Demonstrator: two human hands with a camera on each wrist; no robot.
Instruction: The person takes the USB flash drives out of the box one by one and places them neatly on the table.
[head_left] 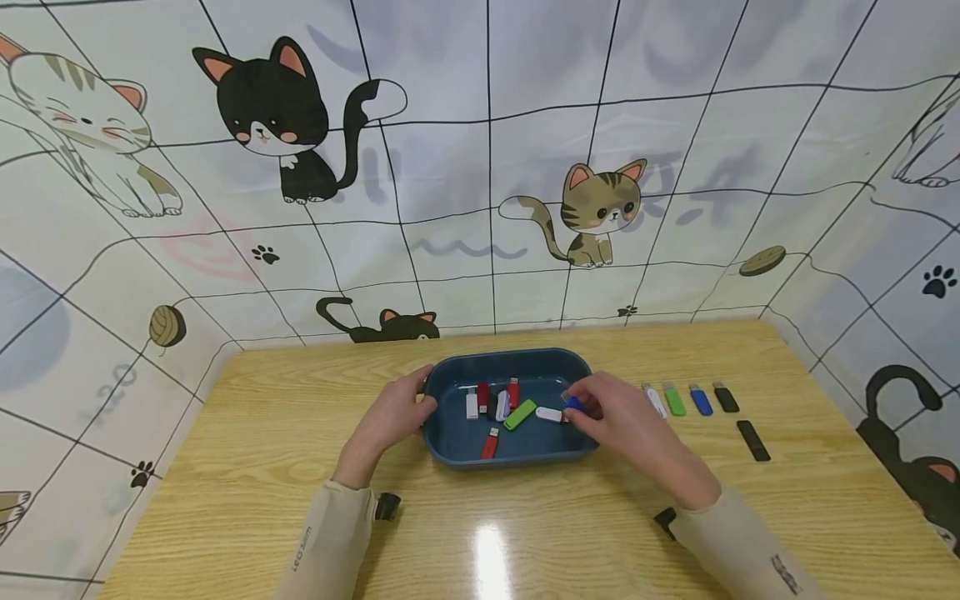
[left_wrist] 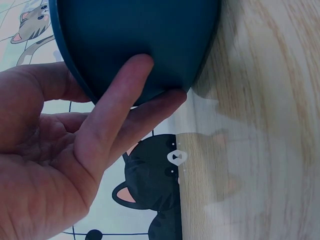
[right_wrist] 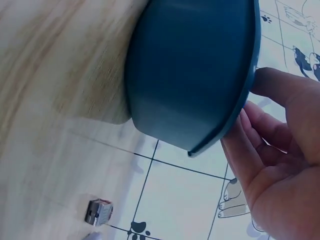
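A dark blue tray (head_left: 510, 460) stands on the table, holding several USB sticks, among them a green one (head_left: 520, 414), a red one (head_left: 490, 443) and a white one (head_left: 472, 405). My left hand (head_left: 393, 417) grips the tray's left end, its fingers against the outer wall in the left wrist view. Over the tray's right end, my right hand (head_left: 618, 417) pinches a blue USB stick (head_left: 574, 404). A white and red stick (head_left: 551, 414) lies just left of those fingertips. In the right wrist view the rim hides the fingertips of my right hand (right_wrist: 282, 150).
Right of the tray, a white stick (head_left: 655, 401), a green stick (head_left: 674, 400), a blue stick (head_left: 701, 400) and a black stick (head_left: 725, 397) form a row on the wooden table (head_left: 300, 483). Another black stick (head_left: 753, 440) lies nearer. Cat-patterned walls (head_left: 450, 183) enclose the table's back and sides.
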